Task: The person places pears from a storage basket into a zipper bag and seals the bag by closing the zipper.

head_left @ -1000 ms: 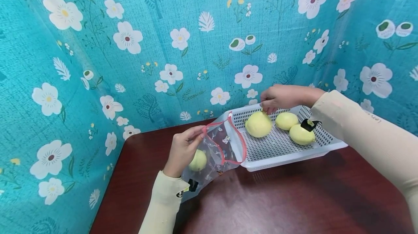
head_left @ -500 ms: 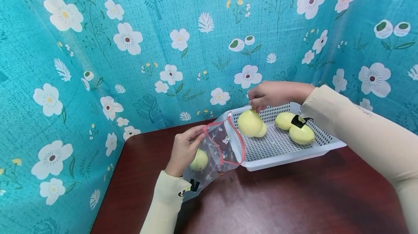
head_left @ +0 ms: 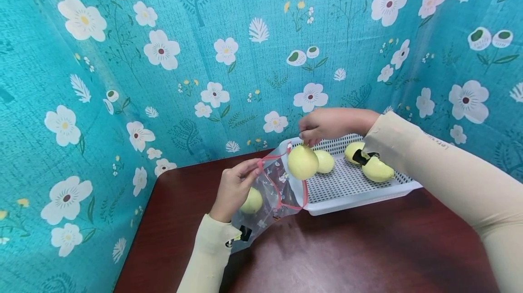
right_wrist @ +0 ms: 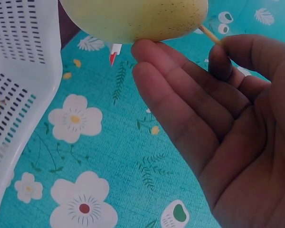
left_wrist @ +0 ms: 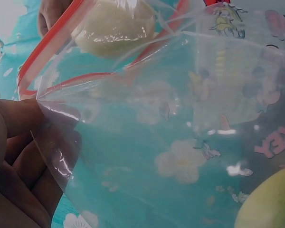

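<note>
My right hand point(head_left: 320, 126) pinches the thin stem of a yellow-green pear point(head_left: 303, 162), which hangs at the mouth of a clear plastic bag. In the right wrist view thumb and finger hold the stem, and other fingertips touch the pear's point(right_wrist: 142, 19) side. My left hand point(head_left: 234, 188) grips the red-edged rim of the bag point(head_left: 271, 206) and its mouth stands open towards the basket. Inside the bag lies another pear point(head_left: 251, 201), partly hidden by the left hand. From the left wrist the hanging pear point(left_wrist: 115, 28) shows near the red rim.
A white perforated basket point(head_left: 359, 202) sits right of the bag on a dark red-brown table point(head_left: 327, 247). Three pears lie in it: one pear point(head_left: 324, 162) at the left and two at the right, partly behind a black wrist device point(head_left: 361, 156). A blue flowered cloth point(head_left: 184, 57) hangs behind.
My right hand has moved left with the pear, from over the basket to the bag's mouth. The pear behind it in the basket has come into view. My left hand stays nearly still.
</note>
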A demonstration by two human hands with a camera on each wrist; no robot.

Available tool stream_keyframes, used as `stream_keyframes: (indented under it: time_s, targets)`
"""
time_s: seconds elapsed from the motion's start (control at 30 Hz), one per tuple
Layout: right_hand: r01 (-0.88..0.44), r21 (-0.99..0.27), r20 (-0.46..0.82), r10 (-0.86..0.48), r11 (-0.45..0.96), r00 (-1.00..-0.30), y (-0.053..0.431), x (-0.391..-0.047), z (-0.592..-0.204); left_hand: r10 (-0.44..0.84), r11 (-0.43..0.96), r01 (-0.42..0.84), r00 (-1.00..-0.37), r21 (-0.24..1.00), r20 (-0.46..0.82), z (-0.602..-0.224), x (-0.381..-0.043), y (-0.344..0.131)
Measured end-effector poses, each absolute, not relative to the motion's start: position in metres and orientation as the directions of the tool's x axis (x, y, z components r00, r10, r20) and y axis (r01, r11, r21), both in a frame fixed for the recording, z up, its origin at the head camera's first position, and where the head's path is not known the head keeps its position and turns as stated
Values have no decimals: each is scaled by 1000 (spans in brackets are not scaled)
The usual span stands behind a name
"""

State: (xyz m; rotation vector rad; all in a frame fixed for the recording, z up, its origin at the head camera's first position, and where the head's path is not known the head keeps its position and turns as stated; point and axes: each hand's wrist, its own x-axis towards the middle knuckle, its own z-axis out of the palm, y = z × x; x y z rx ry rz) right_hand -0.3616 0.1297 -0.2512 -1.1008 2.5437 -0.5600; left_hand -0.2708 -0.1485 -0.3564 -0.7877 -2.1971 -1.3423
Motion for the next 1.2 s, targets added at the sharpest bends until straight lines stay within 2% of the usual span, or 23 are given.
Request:
stream_keyframes:
  time_s: [0.33, 0.6, 1.2]
  targets:
    - [-619, -477, -107, -739, 625, -665, 121, -367, -261, 113, 374, 683, -705, 627, 700, -357, -273, -148]
    - [-576, -534, -93, -720, 619, -688, 119, -378, -279, 52, 370, 680, -695, 633, 717, -359, -274, -145]
    - [-400, -721, -85, -646, 566, -759, 127, -388, -319, 102, 350, 657, -735, 668, 670, -392, -298, -144]
